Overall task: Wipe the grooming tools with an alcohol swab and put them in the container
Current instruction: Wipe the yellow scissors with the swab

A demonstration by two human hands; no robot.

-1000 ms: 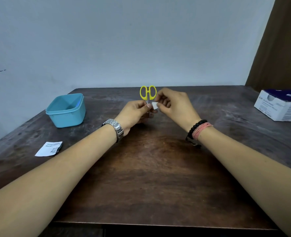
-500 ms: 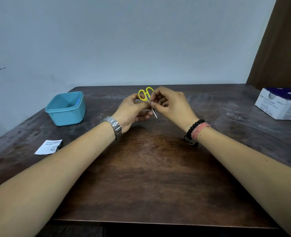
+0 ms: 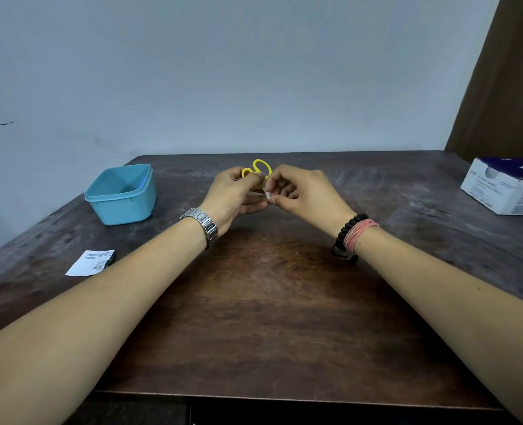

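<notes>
Scissors point(image 3: 260, 170), yellow-handled, being gripped by left hand point(image 3: 232, 194) above the table point(image 3: 269, 317); right hand point(image 3: 303, 194) pinching white swab point(image 3: 267, 195) against them, hands touching; blue container point(image 3: 122, 194) sitting well left, apart

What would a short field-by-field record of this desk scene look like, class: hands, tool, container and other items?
left hand: holds the scissors by the yellow handles
right hand: pinches a white swab at the blades
scissors: above the table, blades mostly hidden by fingers
container: blue, open, far left on the table, nothing visible inside
wrapper: torn, flat on the table, near left
box: white and blue, far right
step: wiping, scissors not yet in container
</notes>
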